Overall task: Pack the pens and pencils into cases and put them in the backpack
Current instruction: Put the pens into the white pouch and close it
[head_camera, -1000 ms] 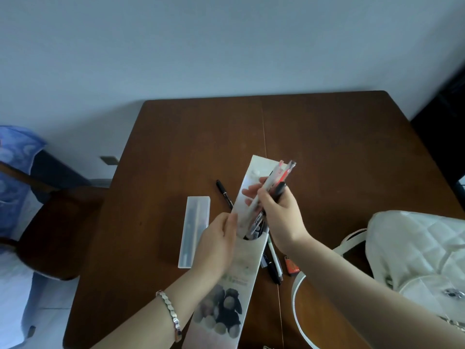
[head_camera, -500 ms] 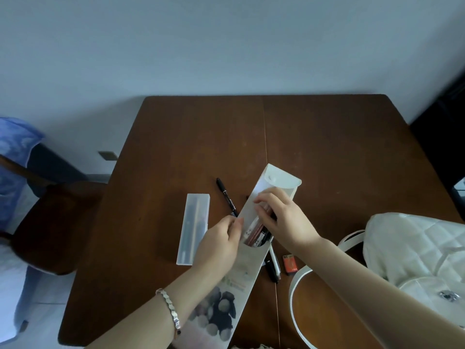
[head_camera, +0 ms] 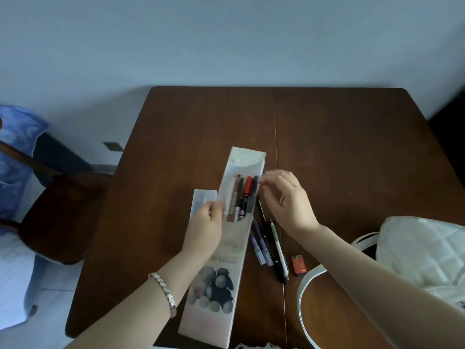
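One case (head_camera: 230,250) | left fingers (head_camera: 218,206) grip it | right fingers (head_camera: 267,178) at pens (head_camera: 242,197), hold unclear

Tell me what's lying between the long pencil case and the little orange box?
Loose pens lie side by side on the table; the head view shows it.

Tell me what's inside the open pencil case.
A bunch of pens, one red-capped, shows in the pencil case mouth; its printed front covers their lower ends.

Possibly "2B" on orange box (head_camera: 299,265)
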`<state>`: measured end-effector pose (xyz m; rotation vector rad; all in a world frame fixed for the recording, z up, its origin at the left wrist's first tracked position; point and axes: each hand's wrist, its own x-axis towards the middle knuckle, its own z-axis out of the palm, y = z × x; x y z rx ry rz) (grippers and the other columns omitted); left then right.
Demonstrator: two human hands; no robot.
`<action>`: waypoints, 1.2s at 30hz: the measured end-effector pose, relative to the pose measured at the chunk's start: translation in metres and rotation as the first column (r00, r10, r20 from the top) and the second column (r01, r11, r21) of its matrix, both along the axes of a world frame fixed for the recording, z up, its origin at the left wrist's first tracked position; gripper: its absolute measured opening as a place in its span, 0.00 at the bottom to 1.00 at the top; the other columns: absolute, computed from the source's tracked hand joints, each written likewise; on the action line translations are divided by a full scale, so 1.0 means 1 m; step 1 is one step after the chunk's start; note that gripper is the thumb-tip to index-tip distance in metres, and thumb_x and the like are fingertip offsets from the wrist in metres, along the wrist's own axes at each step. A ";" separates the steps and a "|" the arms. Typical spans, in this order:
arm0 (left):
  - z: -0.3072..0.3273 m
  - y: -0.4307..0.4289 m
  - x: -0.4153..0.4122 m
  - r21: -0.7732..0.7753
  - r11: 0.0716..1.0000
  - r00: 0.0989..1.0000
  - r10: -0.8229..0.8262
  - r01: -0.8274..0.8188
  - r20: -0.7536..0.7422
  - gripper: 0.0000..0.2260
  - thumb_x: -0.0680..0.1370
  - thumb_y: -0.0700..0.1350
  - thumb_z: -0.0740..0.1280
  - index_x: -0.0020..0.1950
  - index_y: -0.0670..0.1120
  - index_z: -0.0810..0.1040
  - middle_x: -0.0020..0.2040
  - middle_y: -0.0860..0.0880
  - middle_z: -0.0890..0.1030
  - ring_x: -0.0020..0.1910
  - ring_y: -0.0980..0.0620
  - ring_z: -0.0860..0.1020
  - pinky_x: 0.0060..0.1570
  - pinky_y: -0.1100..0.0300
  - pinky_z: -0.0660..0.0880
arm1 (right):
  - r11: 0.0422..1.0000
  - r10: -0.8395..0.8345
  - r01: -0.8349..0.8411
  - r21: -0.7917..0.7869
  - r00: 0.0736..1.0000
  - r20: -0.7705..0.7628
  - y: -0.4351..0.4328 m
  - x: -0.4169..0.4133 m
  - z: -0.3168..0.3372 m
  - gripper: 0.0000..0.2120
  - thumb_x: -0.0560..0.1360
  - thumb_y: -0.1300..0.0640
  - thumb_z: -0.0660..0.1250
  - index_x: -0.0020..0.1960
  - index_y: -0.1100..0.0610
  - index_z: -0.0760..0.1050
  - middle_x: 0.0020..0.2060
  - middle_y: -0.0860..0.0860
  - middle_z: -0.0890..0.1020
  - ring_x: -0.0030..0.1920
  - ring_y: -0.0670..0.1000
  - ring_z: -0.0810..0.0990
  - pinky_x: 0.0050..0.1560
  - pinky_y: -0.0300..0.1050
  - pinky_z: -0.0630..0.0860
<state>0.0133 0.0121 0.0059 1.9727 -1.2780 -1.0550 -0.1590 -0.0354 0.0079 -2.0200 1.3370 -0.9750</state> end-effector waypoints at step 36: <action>-0.027 0.027 0.035 0.034 0.995 0.989 0.089 -0.093 0.119 0.17 0.81 0.53 0.52 0.46 0.43 0.73 0.32 0.53 0.70 0.32 0.56 0.71 0.30 0.68 0.65 | 0.906 0.417 -0.310 0.286 0.551 -0.723 0.034 -0.015 -0.079 0.16 0.67 0.45 0.73 0.47 0.55 0.78 0.42 0.53 0.77 0.42 0.53 0.78 0.41 0.46 0.76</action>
